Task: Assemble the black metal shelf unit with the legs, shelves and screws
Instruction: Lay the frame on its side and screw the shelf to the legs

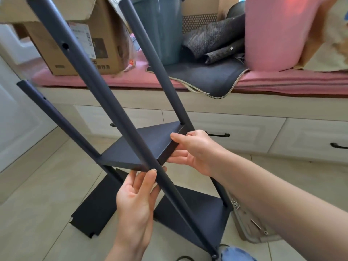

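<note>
- Nearest the camera, the left hand (136, 200) reached up with straight fingers touching the front leg (105, 102).
- The right hand (192, 151) pinched the upper shelf (135, 149).
- Three legs and three shelves showed: two mounted, one loose shelf (96, 210) on the floor (37, 194).
- Beyond, one cardboard box (79, 44).

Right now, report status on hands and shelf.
Left hand open, fingers under middle shelf front corner. Right hand grips shelf's right edge. Near leg crosses in front; spare shelf on floor.
</note>
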`<state>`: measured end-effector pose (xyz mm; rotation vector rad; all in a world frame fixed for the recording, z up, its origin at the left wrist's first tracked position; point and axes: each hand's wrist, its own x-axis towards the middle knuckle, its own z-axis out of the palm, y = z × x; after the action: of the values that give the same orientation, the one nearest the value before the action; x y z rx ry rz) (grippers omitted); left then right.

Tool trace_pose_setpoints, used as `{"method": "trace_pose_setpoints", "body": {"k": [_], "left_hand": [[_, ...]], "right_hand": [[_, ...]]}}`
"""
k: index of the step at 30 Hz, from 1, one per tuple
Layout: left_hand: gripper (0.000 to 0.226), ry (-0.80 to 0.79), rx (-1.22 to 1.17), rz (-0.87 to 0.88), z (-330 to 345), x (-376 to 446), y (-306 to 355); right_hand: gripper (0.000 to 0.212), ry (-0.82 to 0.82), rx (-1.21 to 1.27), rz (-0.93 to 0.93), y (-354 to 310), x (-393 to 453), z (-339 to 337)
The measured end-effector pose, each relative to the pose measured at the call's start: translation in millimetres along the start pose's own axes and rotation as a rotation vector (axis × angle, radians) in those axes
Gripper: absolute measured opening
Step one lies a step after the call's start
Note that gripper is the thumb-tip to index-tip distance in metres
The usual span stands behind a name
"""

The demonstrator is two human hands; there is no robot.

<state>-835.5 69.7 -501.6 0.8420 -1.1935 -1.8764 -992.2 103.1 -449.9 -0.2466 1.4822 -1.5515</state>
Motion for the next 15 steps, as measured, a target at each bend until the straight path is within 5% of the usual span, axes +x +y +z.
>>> {"method": "trace_pose_setpoints", "body": {"k": [5, 9, 15], "left_hand": [[0.116, 0.186, 0.269, 0.049, -5, 1, 11], [0.089, 0.127, 0.678, 0.247, -12, 5, 22], [0.046, -0.227, 0.736, 0.384, -27, 12, 36]], "right_hand": [[0.048, 0.010, 0.019, -0.010, -3, -2, 2], [0.050, -0.009, 0.014, 0.001, -4, -6, 2], [0.054, -0.023, -0.018, 0.013, -5, -11, 4]]}}
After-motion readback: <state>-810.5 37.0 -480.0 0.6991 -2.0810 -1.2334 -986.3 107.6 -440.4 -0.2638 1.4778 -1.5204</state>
